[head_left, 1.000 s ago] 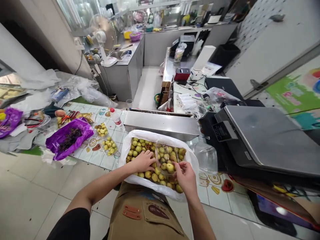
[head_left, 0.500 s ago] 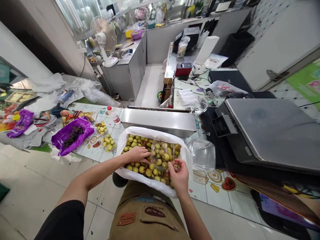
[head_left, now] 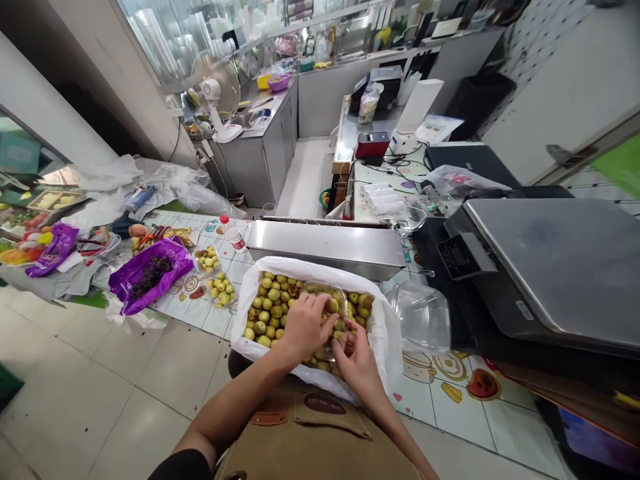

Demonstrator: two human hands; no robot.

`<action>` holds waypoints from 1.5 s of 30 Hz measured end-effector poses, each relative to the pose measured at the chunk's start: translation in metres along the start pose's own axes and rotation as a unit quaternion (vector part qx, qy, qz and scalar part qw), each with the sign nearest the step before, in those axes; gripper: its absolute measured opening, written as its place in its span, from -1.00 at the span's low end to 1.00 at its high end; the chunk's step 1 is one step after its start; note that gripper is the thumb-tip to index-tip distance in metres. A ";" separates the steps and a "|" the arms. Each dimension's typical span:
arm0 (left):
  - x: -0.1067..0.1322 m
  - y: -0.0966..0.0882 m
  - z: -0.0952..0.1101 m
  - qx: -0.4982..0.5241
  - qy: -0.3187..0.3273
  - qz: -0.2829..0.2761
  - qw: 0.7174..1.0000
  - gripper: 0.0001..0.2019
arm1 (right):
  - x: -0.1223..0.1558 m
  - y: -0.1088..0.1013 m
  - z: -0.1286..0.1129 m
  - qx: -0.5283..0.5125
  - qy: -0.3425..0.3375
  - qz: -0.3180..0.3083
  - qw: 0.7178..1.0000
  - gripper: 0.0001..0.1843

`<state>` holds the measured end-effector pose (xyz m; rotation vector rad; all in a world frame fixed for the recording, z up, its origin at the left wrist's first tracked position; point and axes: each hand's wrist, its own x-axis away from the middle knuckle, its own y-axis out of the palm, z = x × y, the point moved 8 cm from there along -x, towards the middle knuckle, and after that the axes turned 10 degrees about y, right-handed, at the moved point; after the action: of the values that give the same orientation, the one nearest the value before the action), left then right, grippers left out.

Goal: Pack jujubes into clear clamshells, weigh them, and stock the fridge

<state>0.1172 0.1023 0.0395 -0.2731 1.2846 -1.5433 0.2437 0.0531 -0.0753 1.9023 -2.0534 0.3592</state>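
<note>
A box lined with white plastic [head_left: 388,333] holds many small round yellow-green fruits [head_left: 273,303], some with brown spots. On top of them lies a clear plastic punnet [head_left: 344,303] with a few of the same fruits in it. My right hand [head_left: 359,360] pinches the punnet's near right edge. Over the punnet's left side reaches my left hand [head_left: 304,327], its fingers curled and thumb bent inward; what is between them is hidden. Two filled clear punnets of fruit [head_left: 221,290] stand to the left.
Behind the box lies a long metal case [head_left: 327,241]. A red-capped bottle [head_left: 233,235] and a purple bag of dark grapes [head_left: 150,273] are on the left. To the right are empty clear containers [head_left: 423,317] and a large weighing scale [head_left: 555,260].
My left hand has moved right, from the loose fruits to over the punnet. My right hand still grips the punnet's edge. The view has shifted slightly.
</note>
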 end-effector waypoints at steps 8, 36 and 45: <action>0.023 -0.045 -0.084 -0.055 -0.074 0.047 0.995 -0.79 | 0.001 -0.009 0.005 -0.012 0.058 0.024 0.998 -0.42; 0.007 -0.028 -0.025 0.030 -0.003 -0.069 0.997 -0.39 | 0.002 -0.015 -0.006 -0.022 0.025 0.048 0.998 -0.54; 0.047 -0.023 -0.118 -0.047 -0.047 -0.226 0.972 -0.24 | 0.006 -0.028 -0.014 -0.092 -0.013 0.118 0.989 -0.45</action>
<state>0.0005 0.1287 -0.0080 -0.7314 1.2775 -1.8236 0.2723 0.0507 -0.0612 1.5715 -2.2495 0.1904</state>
